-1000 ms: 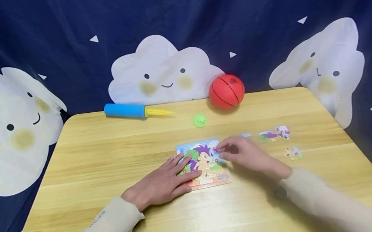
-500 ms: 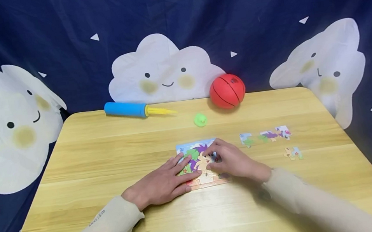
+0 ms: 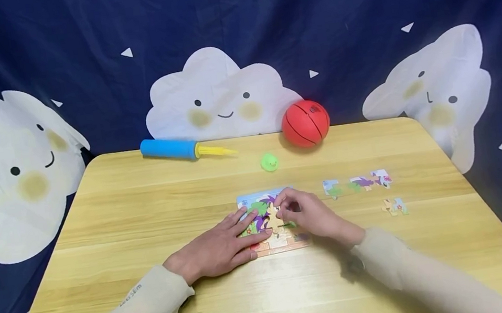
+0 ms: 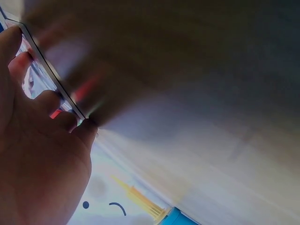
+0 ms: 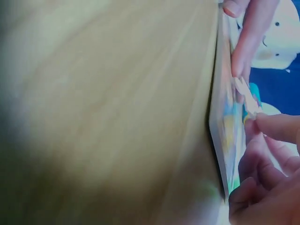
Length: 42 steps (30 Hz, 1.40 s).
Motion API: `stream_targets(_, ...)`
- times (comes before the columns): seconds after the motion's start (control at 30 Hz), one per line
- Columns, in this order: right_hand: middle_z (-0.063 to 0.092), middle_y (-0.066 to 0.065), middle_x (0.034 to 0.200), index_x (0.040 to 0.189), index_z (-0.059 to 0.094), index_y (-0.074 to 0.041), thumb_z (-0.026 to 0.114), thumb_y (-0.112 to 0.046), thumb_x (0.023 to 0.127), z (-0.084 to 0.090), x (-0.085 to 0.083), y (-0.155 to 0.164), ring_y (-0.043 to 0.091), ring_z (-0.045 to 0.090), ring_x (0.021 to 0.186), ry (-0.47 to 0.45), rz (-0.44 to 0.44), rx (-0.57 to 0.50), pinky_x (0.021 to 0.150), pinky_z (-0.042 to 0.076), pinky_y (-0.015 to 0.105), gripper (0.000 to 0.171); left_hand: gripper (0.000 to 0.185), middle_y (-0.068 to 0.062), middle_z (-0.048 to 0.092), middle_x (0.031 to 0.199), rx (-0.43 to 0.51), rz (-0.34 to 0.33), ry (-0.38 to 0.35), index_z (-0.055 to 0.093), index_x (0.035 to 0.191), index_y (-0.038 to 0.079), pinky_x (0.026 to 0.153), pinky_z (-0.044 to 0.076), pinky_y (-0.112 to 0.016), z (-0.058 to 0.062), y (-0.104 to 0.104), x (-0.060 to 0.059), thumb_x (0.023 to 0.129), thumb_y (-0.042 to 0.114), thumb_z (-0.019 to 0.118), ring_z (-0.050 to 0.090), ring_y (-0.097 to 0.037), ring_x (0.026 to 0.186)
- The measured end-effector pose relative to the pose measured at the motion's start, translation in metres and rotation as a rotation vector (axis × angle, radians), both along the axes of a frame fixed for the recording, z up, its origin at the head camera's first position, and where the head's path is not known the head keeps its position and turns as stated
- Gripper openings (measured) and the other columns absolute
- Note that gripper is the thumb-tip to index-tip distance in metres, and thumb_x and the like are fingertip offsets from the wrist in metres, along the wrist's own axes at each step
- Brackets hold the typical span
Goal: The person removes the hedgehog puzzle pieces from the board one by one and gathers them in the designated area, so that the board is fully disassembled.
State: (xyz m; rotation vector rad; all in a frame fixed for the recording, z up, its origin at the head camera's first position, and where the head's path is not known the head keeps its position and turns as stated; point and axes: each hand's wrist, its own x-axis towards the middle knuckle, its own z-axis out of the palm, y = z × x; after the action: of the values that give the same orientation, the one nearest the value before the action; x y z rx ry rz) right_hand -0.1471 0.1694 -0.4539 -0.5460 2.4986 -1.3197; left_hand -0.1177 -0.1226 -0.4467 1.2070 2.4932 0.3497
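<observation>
A jigsaw puzzle [image 3: 281, 250] with a purple-haired cartoon figure lies in its flat tray on the wooden table. My left hand [image 3: 215, 247] rests on its left part, fingers spread and straight; in the left wrist view these fingers [image 4: 49, 101] lie over the tray's edge. Above the puzzle's right half, my right hand [image 3: 311, 214] pinches a puzzle piece [image 5: 248, 96] between thumb and fingertip. That piece is tilted up from the picture, seen nearly edge-on in the right wrist view. The right hand hides part of the puzzle's right side.
Loose puzzle pieces lie to the right: a blue-green one [image 3: 330, 188], a joined-looking row [image 3: 370, 181] and a small group [image 3: 396, 206]. Along the back stand a blue hand pump [image 3: 169, 149], a green toy duck [image 3: 269, 162] and a red ball [image 3: 306, 123].
My right hand has moved left from the puzzle's right edge to over its middle right, and a piece now tilts up in its fingers. The left hand has stayed in place.
</observation>
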Motion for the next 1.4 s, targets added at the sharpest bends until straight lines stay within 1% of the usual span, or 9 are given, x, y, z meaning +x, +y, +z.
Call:
stream_targets(0.1, 0.072, 0.002, 0.095, 0.116, 0.072, -0.013, 0.075, -0.008, 0.103, 0.002, -0.001, 0.010, 0.018, 0.064, 0.091, -0.017, -0.040, -0.032, 0.085, 0.056, 0.026, 0.015, 0.053, -0.007, 0.017, 0.184, 0.006, -0.001, -0.003, 0.040, 0.169, 0.040, 0.137, 0.023, -0.057, -0.002, 0.000, 0.000, 0.117, 0.049, 0.044, 0.008, -0.039, 0.171)
stream_targets(0.3, 0.074, 0.004, 0.102, 0.120, 0.072, -0.014, 0.076, -0.017, 0.103, 0.013, 0.001, 0.053, 0.020, 0.067, 0.097, -0.056, -0.126, 0.007, 0.088, 0.057, 0.030, 0.018, 0.053, -0.007, 0.019, 0.184, 0.015, -0.004, 0.009, 0.041, 0.169, 0.039, 0.137, 0.022, -0.056, -0.003, 0.000, 0.000, 0.117, 0.049, 0.045, 0.009, -0.040, 0.171)
stream_targets(0.5, 0.075, 0.004, 0.103, 0.119, 0.074, -0.013, 0.078, -0.017, 0.103, 0.019, 0.007, 0.107, 0.016, 0.066, 0.096, 0.018, -0.168, 0.057, 0.087, 0.054, 0.028, 0.017, 0.054, -0.006, 0.019, 0.184, 0.007, 0.010, 0.010, 0.042, 0.169, 0.039, 0.138, 0.021, -0.055, -0.002, -0.001, 0.001, 0.116, 0.050, 0.046, 0.009, -0.038, 0.171)
stream_targets(0.63, 0.075, 0.003, 0.098, 0.117, 0.075, -0.009, 0.077, -0.012, 0.102, 0.018, 0.012, 0.141, 0.010, 0.065, 0.090, 0.057, -0.179, 0.055, 0.081, 0.054, 0.024, 0.015, 0.054, -0.004, 0.019, 0.184, -0.002, 0.019, 0.008, 0.041, 0.169, 0.040, 0.138, 0.021, -0.055, -0.002, -0.001, 0.001, 0.116, 0.052, 0.045, 0.009, -0.037, 0.171)
stream_targets(0.83, 0.074, -0.001, 0.094, 0.120, 0.070, -0.004, 0.077, -0.013, 0.103, 0.018, 0.020, 0.180, 0.013, 0.066, 0.079, 0.002, -0.242, 0.067, 0.067, 0.057, 0.028, 0.021, 0.053, -0.006, 0.020, 0.184, 0.013, 0.011, 0.008, 0.043, 0.168, 0.038, 0.137, 0.022, -0.056, -0.002, 0.000, 0.001, 0.116, 0.050, 0.046, 0.011, -0.039, 0.171)
stream_targets(0.93, 0.075, -0.002, 0.093, 0.120, 0.070, -0.003, 0.077, -0.015, 0.103, 0.017, 0.022, 0.192, 0.015, 0.066, 0.076, -0.018, -0.269, 0.088, 0.062, 0.057, 0.030, 0.022, 0.053, -0.006, 0.020, 0.184, 0.011, 0.013, 0.007, 0.043, 0.168, 0.038, 0.137, 0.021, -0.056, -0.002, 0.000, 0.001, 0.116, 0.050, 0.046, 0.011, -0.039, 0.171)
stream_targets(1.1, 0.075, -0.002, 0.091, 0.117, 0.072, -0.002, 0.077, -0.011, 0.102, 0.013, 0.023, 0.204, 0.006, 0.064, 0.084, 0.013, -0.239, 0.144, 0.072, 0.054, 0.022, 0.018, 0.053, -0.006, 0.020, 0.184, 0.010, 0.009, 0.006, 0.043, 0.168, 0.038, 0.137, 0.022, -0.056, -0.002, 0.000, 0.001, 0.116, 0.049, 0.046, 0.010, -0.039, 0.171)
stream_targets(1.27, 0.077, -0.001, 0.092, 0.112, 0.077, -0.006, 0.079, -0.005, 0.099, 0.008, 0.024, 0.208, -0.001, 0.065, 0.090, 0.103, -0.195, 0.182, 0.086, 0.051, 0.008, 0.013, 0.053, -0.007, 0.021, 0.183, 0.014, 0.005, 0.007, 0.043, 0.168, 0.037, 0.137, 0.022, -0.057, -0.001, 0.000, 0.000, 0.116, 0.048, 0.047, 0.011, -0.039, 0.171)
stream_targets(1.4, 0.078, -0.003, 0.093, 0.109, 0.079, -0.009, 0.082, -0.003, 0.095, 0.006, 0.024, 0.207, -0.004, 0.065, 0.089, 0.186, -0.169, 0.228, 0.084, 0.051, 0.008, 0.015, 0.053, -0.007, 0.020, 0.183, 0.017, 0.005, 0.003, 0.043, 0.168, 0.038, 0.137, 0.022, -0.057, -0.001, 0.000, 0.001, 0.116, 0.048, 0.047, 0.011, -0.040, 0.171)
